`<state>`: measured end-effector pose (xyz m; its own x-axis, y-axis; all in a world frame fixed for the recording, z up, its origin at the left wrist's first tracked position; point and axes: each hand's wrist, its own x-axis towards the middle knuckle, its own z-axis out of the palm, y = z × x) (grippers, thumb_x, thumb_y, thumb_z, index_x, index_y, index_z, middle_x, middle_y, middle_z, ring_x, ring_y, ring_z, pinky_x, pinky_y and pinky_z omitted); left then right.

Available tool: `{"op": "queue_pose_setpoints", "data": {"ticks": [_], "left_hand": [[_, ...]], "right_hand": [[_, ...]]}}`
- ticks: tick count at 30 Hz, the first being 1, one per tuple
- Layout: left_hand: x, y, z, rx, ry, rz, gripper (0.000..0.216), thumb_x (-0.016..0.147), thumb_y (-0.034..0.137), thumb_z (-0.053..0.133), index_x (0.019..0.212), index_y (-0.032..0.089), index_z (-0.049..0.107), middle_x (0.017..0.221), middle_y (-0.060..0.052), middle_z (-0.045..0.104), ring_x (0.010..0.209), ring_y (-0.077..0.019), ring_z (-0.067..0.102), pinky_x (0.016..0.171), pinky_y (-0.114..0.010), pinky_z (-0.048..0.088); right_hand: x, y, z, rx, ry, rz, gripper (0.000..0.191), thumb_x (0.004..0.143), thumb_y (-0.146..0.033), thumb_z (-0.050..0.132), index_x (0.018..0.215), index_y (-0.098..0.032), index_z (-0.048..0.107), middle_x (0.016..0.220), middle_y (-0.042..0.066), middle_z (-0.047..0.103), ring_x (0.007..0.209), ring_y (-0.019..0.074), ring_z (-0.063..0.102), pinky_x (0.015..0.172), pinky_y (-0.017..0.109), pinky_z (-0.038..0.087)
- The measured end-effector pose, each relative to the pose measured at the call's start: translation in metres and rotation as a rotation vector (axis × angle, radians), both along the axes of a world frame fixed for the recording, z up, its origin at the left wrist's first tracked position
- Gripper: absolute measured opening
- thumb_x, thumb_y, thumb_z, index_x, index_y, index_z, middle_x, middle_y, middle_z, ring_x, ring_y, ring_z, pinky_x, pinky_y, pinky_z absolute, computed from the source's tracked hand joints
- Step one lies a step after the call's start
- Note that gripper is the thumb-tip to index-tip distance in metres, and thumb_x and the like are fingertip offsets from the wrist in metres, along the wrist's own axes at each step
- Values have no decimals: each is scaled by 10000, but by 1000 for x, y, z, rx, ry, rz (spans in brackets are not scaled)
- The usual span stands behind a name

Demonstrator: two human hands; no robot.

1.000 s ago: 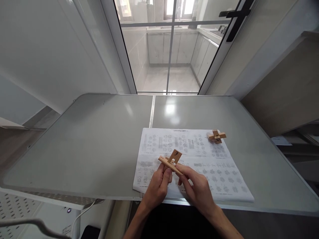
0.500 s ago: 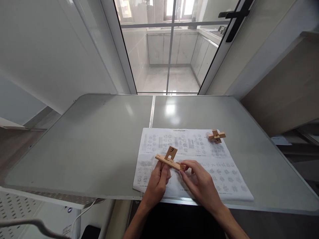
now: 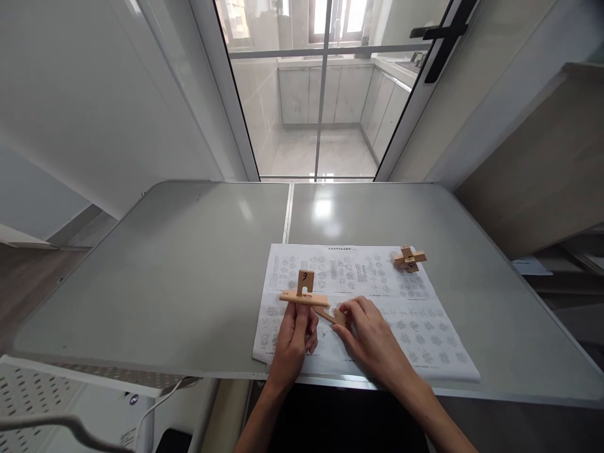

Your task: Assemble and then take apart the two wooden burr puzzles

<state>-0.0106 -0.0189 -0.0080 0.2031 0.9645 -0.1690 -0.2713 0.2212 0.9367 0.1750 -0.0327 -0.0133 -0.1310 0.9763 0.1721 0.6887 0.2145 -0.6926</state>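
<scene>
Wooden puzzle pieces point(image 3: 304, 293) sit in the left hand point(image 3: 292, 343), fingers closed around a flat bar that lies level with a short upright block — marked with a dark numeral — standing in its notch. They are held just above the printed diagram sheet point(image 3: 415, 327), at about 9 o'clock from the right hand point(image 3: 370, 336), probably so the joint faces the camera and can be checked against the drawings. The right hand's fingertips pinch a third wooden strip point(image 3: 330, 314) that slants down toward the paper, its upper end near the bar's underside; whether the two touch cannot be told. At 1 o'clock from both hands, well apart, an assembled wooden cross point(image 3: 408, 258) rests on the sheet's far corner, on the grey table point(image 3: 189, 264).

Against half a second ago, the bar has levelled out and shifted toward 10 o'clock — then it tilted, and the right fingers met its end.
</scene>
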Motion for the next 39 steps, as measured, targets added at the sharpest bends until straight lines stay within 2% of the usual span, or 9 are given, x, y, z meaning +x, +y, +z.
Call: {"op": "queue_pose_setpoints", "data": {"ticks": [2,7,10,13,18,23,28,34,39], "left_hand": [[0,0,-1,-6,-10,5,382,1062,580,535,954,216,499,765,76,465,490,-39,350,474,-191,364],[-1,1,2,4,1,24,372,1047,568,572,966,205,553,829,47,554,482,-37,414,470,-206,404],[-1,1,5,25,80,20,355,1028,530,617,954,182,625,885,8,638,498,-51,482,520,-241,482],[-2,1,7,27,150,1,331,994,488,678,948,161,697,704,21,642,515,-87,530,585,-255,504],[-1,0,9,0,202,-46,412,925,516,751,754,145,696,602,-19,682,520,-117,558,552,-246,452],[-2,1,14,-18,178,-35,438,893,535,775,709,146,694,602,-36,697,520,-126,572,549,-251,464],[-4,1,12,-8,186,-60,423,892,523,782,720,145,701,598,-38,700,518,-125,561,548,-252,456],[-6,1,6,-5,225,-86,472,916,549,744,679,144,689,606,-44,688,570,-146,586,604,-271,465],[-8,1,7,-4,277,-84,505,906,567,746,631,162,624,552,4,589,548,-121,497,599,-264,405]], "right_hand": [[2,-1,4,-12,3,20,21,1029,-249,623,1014,-240,612,1014,84,668,917,278,636,805,420,536],[19,0,16,-203,91,55,338,1116,-435,481,857,-247,591,778,20,651,687,214,595,652,333,416],[30,2,27,-351,362,-63,459,1104,-583,458,822,-238,569,651,-20,548,589,170,494,609,305,379],[32,-1,41,-491,755,-110,491,1059,-654,528,829,-221,554,675,-37,507,580,129,417,595,272,384],[12,-13,57,-760,1219,-43,427,967,-596,731,956,-184,616,748,-30,580,517,71,378,514,229,309],[-5,-17,57,-823,1311,54,407,1007,-563,700,932,-168,640,743,-10,618,500,52,374,512,218,293],[-2,-18,52,-874,1425,131,352,1053,-494,653,926,-167,662,678,-37,552,473,46,311,499,210,269],[-3,-23,43,-984,1719,155,278,971,-424,775,1016,-160,699,681,-81,495,452,20,223,494,167,296],[-8,-23,38,-994,1812,147,269,954,-387,802,1037,-159,687,662,-100,450,435,21,168,454,148,281]]}}
